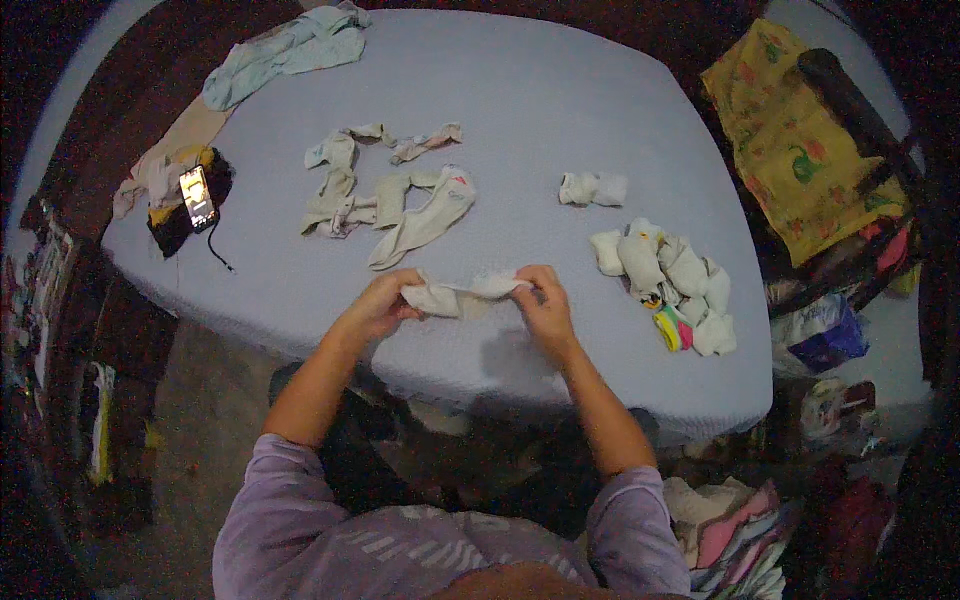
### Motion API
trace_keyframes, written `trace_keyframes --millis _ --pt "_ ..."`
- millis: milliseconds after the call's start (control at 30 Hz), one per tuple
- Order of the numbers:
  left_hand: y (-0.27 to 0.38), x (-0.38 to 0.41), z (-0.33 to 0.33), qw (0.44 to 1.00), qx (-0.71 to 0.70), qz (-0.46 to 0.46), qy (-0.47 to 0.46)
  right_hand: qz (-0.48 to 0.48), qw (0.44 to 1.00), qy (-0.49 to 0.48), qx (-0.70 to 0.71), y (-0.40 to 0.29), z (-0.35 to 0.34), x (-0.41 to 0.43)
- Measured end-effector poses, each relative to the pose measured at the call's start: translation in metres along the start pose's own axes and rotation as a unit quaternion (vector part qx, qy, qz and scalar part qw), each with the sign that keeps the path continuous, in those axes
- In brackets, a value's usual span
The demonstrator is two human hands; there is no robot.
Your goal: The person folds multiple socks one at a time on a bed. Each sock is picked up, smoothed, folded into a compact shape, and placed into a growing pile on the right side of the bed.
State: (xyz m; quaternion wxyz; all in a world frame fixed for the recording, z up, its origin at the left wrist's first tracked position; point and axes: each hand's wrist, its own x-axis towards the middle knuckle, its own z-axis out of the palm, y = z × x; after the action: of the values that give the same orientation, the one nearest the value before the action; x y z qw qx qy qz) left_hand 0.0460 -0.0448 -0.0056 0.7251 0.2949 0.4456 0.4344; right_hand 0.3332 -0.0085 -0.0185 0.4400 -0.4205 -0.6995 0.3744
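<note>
A white sock (480, 291) is stretched between my hands above the near part of the pale-covered bed (525, 97). My left hand (394, 304) grips its left end, and my right hand (541, 298) pinches the right end. Just beyond them lies a spread of loose white socks (424, 217), one with a small red mark. To the right sits a pile of rolled white socks (660, 262), with a yellow, green and pink striped piece (673, 331) at its near edge. One more rolled pair (592, 189) lies apart behind the pile.
At the left edge a lit phone (197, 199) with a dark cord rests by bunched clothes (166, 172). Light blue cloth (289, 56) lies at the far left. Beyond the right edge are a yellow patterned cloth (810, 150) and a blue and white bag (825, 337). Folded clothes (731, 532) are stacked below right.
</note>
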Motion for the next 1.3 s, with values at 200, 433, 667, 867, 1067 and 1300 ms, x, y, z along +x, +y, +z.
trace_keyframes --millis 200,433,667,867,1067,1300 --pt "0.023 -0.017 -0.006 0.997 -0.057 0.040 -0.014 0.199 0.908 0.057 0.365 -0.040 -0.045 0.002" --pt "0.011 -0.016 0.023 0.960 0.281 0.000 0.010 0.264 0.929 -0.036 0.256 -0.025 -0.047 0.002" --pt "-0.015 -0.018 0.025 0.692 0.617 0.374 0.024 0.012 0.999 -0.031 0.020 -0.055 -0.072 0.007" --pt "0.025 -0.030 0.009 0.599 0.675 0.429 0.018 0.127 0.917 -0.378 -0.011 -0.058 -0.107 0.003" --pt "0.021 -0.025 -0.007 0.858 0.474 0.197 -0.006 0.215 0.941 -0.259 -0.039 -0.015 -0.101 0.005" --pt "-0.004 -0.012 -0.005 0.716 0.688 0.102 0.058 -0.033 0.917 -0.176 -0.355 0.006 -0.021 -0.025"
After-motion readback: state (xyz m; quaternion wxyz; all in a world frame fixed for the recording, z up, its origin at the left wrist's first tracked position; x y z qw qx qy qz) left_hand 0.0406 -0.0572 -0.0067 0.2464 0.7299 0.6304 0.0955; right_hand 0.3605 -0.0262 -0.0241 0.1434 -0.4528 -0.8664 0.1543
